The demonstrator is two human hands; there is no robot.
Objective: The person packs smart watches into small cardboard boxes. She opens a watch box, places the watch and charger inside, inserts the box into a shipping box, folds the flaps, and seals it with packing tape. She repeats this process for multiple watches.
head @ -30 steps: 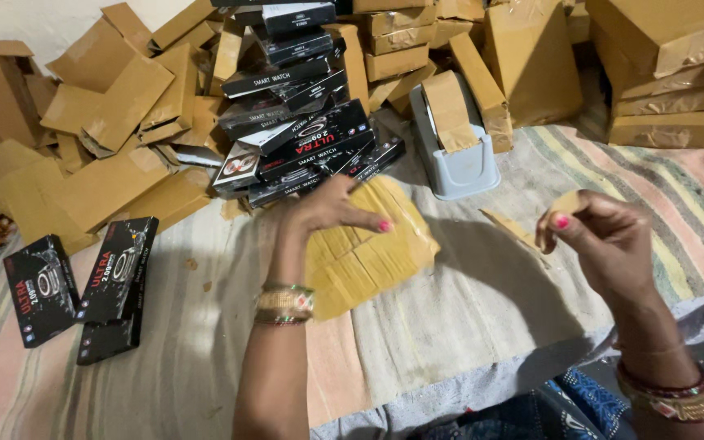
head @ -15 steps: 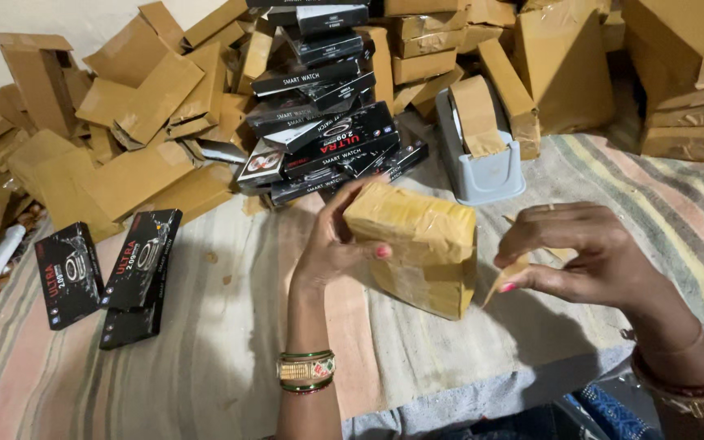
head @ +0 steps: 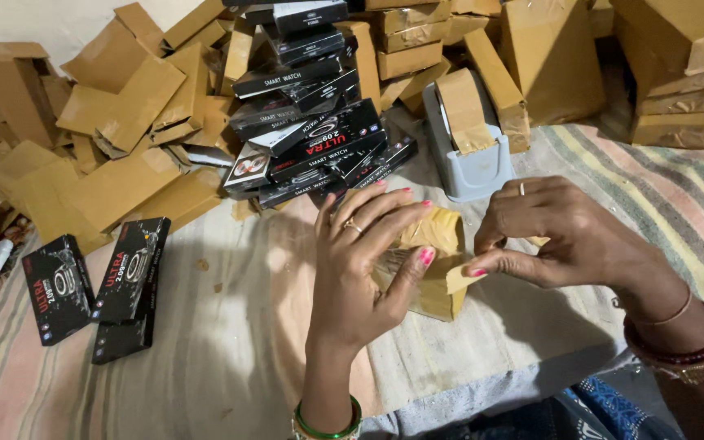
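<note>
While our left hand (head: 364, 269) props the brown parcel (head: 429, 273) up on the striped cloth (head: 230, 358), fingers spread over its near face and gripping it, our right hand (head: 556, 236) pinches a short tape strip (head: 459, 279) between thumb and forefinger, right at the parcel's edge. The parcel sits centre, between both hands, just in front of the grey tape dispenser (head: 470, 155). It looks already wrapped in brown paper; we judge the sealing underway, with this strip not yet pressed down. We can't tell how many edges are taped. Plenty looks left: a heap of black boxes (head: 311, 122) lies unwrapped behind, and three more black boxes (head: 99, 285) lie to the left. Brown cartons (head: 107, 138) pile up along the back, some apparently finished.
</note>
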